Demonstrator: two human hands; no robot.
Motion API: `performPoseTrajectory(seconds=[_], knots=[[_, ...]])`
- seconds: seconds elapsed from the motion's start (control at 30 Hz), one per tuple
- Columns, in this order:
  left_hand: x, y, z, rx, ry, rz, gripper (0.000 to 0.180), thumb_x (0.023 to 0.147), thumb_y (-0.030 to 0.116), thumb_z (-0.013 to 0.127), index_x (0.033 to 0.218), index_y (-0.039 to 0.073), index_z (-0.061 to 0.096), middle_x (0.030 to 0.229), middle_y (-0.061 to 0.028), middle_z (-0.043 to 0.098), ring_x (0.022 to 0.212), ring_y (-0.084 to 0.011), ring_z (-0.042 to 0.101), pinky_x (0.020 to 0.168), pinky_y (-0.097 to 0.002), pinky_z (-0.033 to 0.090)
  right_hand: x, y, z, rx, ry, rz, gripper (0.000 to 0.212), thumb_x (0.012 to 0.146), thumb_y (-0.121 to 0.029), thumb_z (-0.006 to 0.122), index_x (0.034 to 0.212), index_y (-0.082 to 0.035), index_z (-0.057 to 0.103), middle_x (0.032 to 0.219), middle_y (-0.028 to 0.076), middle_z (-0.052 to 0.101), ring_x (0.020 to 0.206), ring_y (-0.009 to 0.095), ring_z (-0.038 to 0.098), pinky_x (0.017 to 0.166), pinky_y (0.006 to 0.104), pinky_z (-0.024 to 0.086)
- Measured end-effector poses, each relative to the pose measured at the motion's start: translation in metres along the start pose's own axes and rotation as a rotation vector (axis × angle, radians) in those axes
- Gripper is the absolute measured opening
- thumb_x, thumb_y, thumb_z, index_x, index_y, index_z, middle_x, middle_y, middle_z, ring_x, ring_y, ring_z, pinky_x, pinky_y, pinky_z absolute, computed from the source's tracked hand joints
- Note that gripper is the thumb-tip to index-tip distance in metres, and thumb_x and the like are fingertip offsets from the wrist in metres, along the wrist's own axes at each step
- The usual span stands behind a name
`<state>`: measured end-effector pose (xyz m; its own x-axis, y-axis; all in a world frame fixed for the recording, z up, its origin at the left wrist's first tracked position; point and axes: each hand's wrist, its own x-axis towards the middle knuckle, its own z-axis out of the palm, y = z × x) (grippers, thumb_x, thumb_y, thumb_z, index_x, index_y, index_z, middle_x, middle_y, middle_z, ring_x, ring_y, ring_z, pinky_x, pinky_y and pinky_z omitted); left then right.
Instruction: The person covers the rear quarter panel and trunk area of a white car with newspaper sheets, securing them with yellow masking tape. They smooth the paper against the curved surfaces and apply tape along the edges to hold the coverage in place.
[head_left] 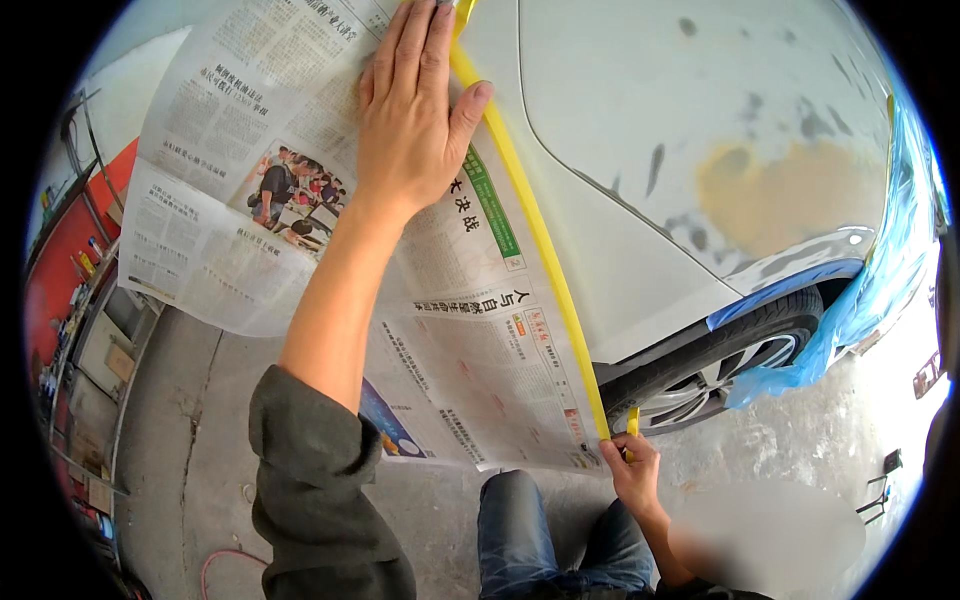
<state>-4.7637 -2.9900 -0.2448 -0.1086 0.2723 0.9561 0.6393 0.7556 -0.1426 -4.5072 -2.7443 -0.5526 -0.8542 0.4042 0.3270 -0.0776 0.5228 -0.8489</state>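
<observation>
A large sheet of newspaper (450, 370) hangs along a pale car body panel (600, 240). Yellow masking tape (540, 240) runs down the paper's right edge, between the print and the bodywork. My left hand (415, 125) lies flat on the upper part of the sheet, fingers stretched upward, thumb beside the tape strip. Low down, at the sheet's bottom right corner, my right hand (637, 468) is closed on a roll of yellow masking tape (633, 420). Its fingers hide most of the roll. The roll sits in front of the car's wheel.
Filler and dark sanded spots (790, 195) mark the panel at right. Blue plastic film (880, 260) drapes beside the wheel (690, 390). A red-backed shelf (70, 270) with tools stands at far left. A thin red hose (225, 555) lies on the concrete floor.
</observation>
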Motion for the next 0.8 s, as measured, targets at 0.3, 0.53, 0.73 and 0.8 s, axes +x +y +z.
performPoseTrajectory(seconds=[0.3,0.53,0.73,0.8], knots=[[0.085,-0.053,-0.064,0.397,0.260,0.374,0.037,0.088,0.016,0.060,0.122,0.003,0.058,0.132,-0.0182,0.054,0.124,-0.0340,0.049,0.104,-0.0443,0.037,-0.033,-0.037,-0.014,-0.016,-0.011,-0.273,0.016,0.073,-0.003,0.078,0.073,-0.002,0.063,0.076,0.010,0.066,0.069,0.028,0.060,0.060,0.0371,0.046],[0.148,-0.037,-0.142,0.410,-0.382,0.352,0.029,0.089,0.034,0.066,0.106,0.011,0.070,0.107,-0.0083,0.066,0.115,-0.0240,0.057,0.117,-0.0496,0.024,-0.064,-0.034,-0.017,0.023,-0.026,-0.221,0.017,0.074,-0.005,0.080,0.075,-0.002,0.063,0.078,0.011,0.067,0.072,0.027,0.061,0.063,0.0355,0.047],[0.124,-0.032,-0.167,0.422,-0.513,0.330,0.023,0.077,0.021,0.076,0.089,0.006,0.064,0.088,-0.0049,0.063,0.099,-0.0240,0.059,0.098,-0.0410,0.040,-0.053,-0.031,-0.014,0.081,-0.015,-0.158,0.013,0.078,-0.005,0.076,0.074,-0.001,0.063,0.074,0.008,0.065,0.067,0.021,0.057,0.058,0.0328,0.042],[0.112,-0.027,-0.175,0.409,-0.469,0.331,0.019,0.078,0.016,0.075,0.086,0.004,0.061,0.087,-0.0064,0.063,0.098,-0.0253,0.058,0.091,-0.0385,0.042,-0.049,-0.025,-0.009,-0.001,0.023,-0.272,0.014,0.079,-0.006,0.075,0.075,0.000,0.064,0.074,0.009,0.064,0.066,0.021,0.057,0.058,0.0328,0.042]])
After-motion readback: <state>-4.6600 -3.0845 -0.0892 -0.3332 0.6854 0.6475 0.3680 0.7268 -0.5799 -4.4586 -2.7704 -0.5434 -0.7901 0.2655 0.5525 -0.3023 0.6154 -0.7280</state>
